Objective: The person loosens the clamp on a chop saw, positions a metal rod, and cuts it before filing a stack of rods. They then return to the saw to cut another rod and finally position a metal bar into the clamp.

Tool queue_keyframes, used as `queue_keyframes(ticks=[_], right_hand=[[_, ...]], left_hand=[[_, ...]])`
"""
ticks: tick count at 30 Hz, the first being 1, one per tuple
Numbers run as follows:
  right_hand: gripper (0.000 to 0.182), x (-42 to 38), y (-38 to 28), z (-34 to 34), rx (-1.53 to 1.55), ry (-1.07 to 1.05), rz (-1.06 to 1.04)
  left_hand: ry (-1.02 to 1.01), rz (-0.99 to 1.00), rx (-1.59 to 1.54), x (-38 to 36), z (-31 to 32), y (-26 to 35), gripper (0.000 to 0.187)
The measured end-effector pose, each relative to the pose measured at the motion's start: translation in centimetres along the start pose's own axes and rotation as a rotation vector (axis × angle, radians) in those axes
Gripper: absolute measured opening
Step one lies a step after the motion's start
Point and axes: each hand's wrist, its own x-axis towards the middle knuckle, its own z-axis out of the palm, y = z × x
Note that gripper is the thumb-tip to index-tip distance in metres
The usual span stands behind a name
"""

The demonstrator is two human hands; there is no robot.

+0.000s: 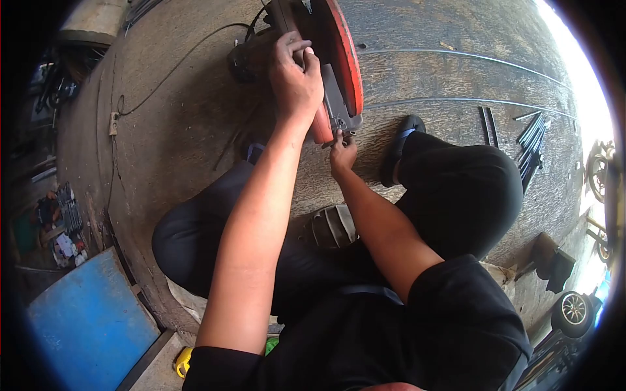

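A cut-off saw (pixel 352 72) with a red guard stands on the floor in front of me, at the top of the head view. My left hand (pixel 297 81) is closed around its dark handle, fingers curled over the top. Lower down, my right hand (pixel 343 155) is at the near end of the saw, by a small metal fitting (pixel 339 122). Its fingers are pinched together there; what sits between them is too small to make out. The saw's blade is mostly hidden by the guard.
Two long thin metal rods (pixel 456 52) run right from the saw. A bundle of dark cut bars (pixel 533 140) lies beyond my right knee. A cord leads left to a socket (pixel 113 124). A blue panel (pixel 98 319) and a yellow tape measure (pixel 183 362) are at lower left.
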Motion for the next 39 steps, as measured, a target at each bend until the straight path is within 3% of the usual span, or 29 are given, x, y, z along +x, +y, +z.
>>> queue_keyframes(ticks=[1,3,5,6,7,8,11,12,16,18,19,21,23,25,26,28,31,33,34,35,36,37,38,39], right_hand=[[0.037,0.0,0.5,0.2,-0.053,0.072,-0.033],[0.039,-0.2,0.2,0.5,-0.103,0.135,-0.071],[0.038,-0.1,-0.9,-0.3,-0.001,0.113,-0.088],[0.034,1.2,0.0,0.2,0.193,0.187,-0.111],[0.034,1.3,-1.2,0.3,0.182,0.189,-0.107],[0.033,0.9,-3.5,0.1,0.169,0.245,-0.039],[0.033,2.3,-3.3,0.1,-0.032,0.279,0.061],[0.032,2.5,-2.8,-0.1,-0.147,0.284,0.017],[0.028,3.2,-3.2,0.0,-0.303,0.276,-0.011],[0.025,3.8,-2.8,0.0,-0.321,0.309,-0.051],[0.025,3.8,-3.0,0.2,-0.329,0.305,-0.047],[0.024,4.4,-3.0,0.1,-0.225,0.324,0.077],[0.022,4.7,-2.7,0.0,-0.243,0.300,0.100],[0.024,5.3,-1.9,0.3,-0.312,0.412,0.052],[0.024,5.7,-1.7,0.3,-0.317,0.411,0.051],[0.027,6.5,-1.4,0.2,-0.265,0.388,0.149],[0.029,4.6,-4.6,0.3,-0.258,0.358,0.215],[0.030,4.4,-4.6,0.3,-0.303,0.343,0.170],[0.036,4.0,-4.4,0.1,-0.231,0.402,0.220],[0.043,3.2,-4.7,0.2,-0.154,0.454,0.269],[0.056,3.0,-3.0,0.0,0.074,0.457,0.249],[0.056,1.9,-2.6,0.0,0.073,0.450,0.253],[0.060,0.5,-2.1,0.2,0.333,0.367,0.313],[0.064,-0.5,-1.8,0.5,0.594,0.280,0.370]], left_hand=[[0.005,-0.002,0.002,-0.6,-0.1,0.2,0.032],[0.222,-0.153,-0.154,-2.5,-0.4,0.0,0.030],[0.393,-0.420,-0.049,-6.7,-0.7,-1.5,0.031],[0.423,-0.634,-0.048,-9.4,0.0,-3.7,0.028],[0.447,-0.853,-0.047,-12.6,0.9,-6.0,0.027],[0.264,-0.948,0.058,-16.2,2.0,-8.1,0.026],[0.170,-1.824,-0.433,-16.7,3.5,-8.4,0.024],[0.184,-1.907,-0.632,-18.1,4.5,-10.2,0.023],[0.154,-1.690,-1.548,-23.5,7.7,-17.9,0.020],[0.097,-1.702,-1.502,-23.0,6.7,-16.0,0.019],[-0.065,-1.273,-1.036,-23.3,6.9,-15.6,0.018],[-0.193,-0.840,-0.572,-24.9,7.4,-15.5,0.017],[0.234,-1.555,-1.056,-26.4,7.8,-15.2,0.016],[0.214,-0.982,-0.980,-24.2,6.7,-12.2,0.012],[0.272,-1.259,-0.957,-24.1,6.4,-12.2,0.011],[0.337,-1.539,-0.924,-24.0,6.4,-11.8,0.011],[0.430,-1.460,-0.681,-24.0,6.5,-10.9,0.014],[0.222,-1.375,-0.514,-24.1,6.5,-11.1,0.019],[-0.003,-1.337,-0.380,-24.2,6.2,-12.0,0.029],[0.010,-1.332,-0.383,-23.1,5.7,-11.5,0.029],[-0.194,-1.233,-0.052,-21.1,4.6,-10.3,0.034],[-0.396,-1.111,0.279,-19.5,3.2,-8.7,0.040],[-0.442,-0.893,0.436,-18.6,1.7,-7.2,0.045],[-0.438,-0.890,0.441,-19.6,1.5,-8.3,0.045]])
